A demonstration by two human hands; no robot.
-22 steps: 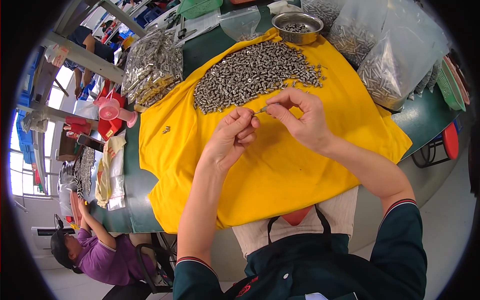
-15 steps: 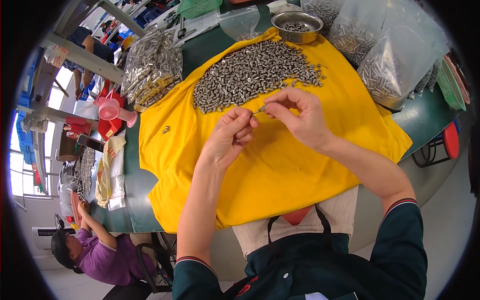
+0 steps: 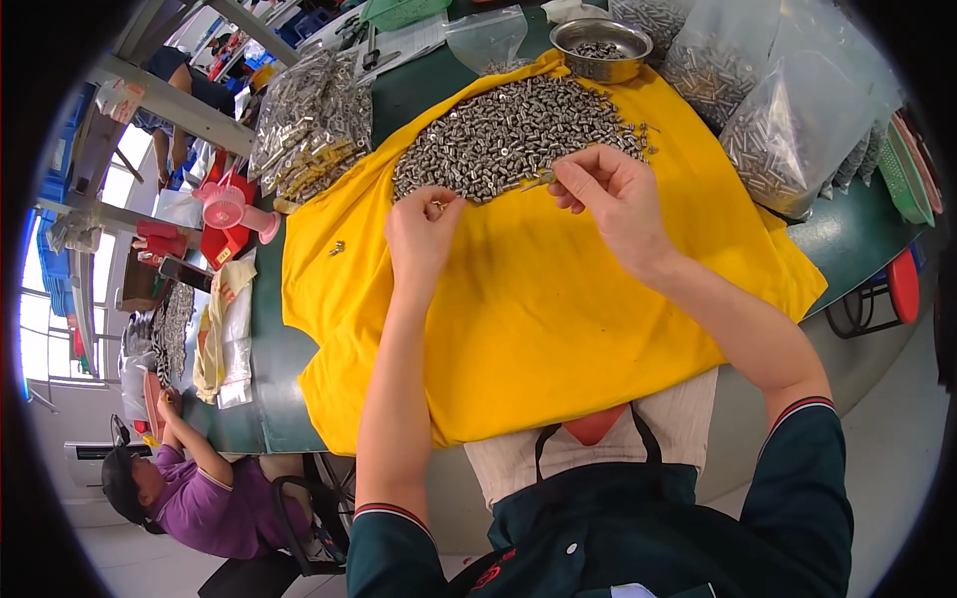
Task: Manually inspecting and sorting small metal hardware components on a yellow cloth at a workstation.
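A heap of small cylindrical metal parts [image 3: 498, 135] lies on a yellow cloth [image 3: 558, 329]. At the heap's near left edge, my left hand [image 3: 424, 237] has its thumb and fingers pinched together. Something tiny may be between those fingertips, but I cannot make it out. My right hand [image 3: 620, 204] is closed, thumb against forefinger, around a thin pointed tool [image 3: 539, 181]. That tool's slim tip points left over the near edge of the heap, apart from my left hand. A couple of loose metal parts [image 3: 337, 247] rest on the cloth to the left.
Behind the heap stands a steel bowl [image 3: 601, 68] of metal parts. Clear bags of parts [image 3: 768, 149] crowd the right; another bagged pile [image 3: 314, 120] sits left. A pink fan [image 3: 227, 207] stands on the green table [image 3: 269, 389]. A person in purple [image 3: 214, 513] works at the left.
My hands have come apart. The left went leftward to the heap's edge; the right rose slightly up and right with the thin tool, whose tip has left the left fingers.
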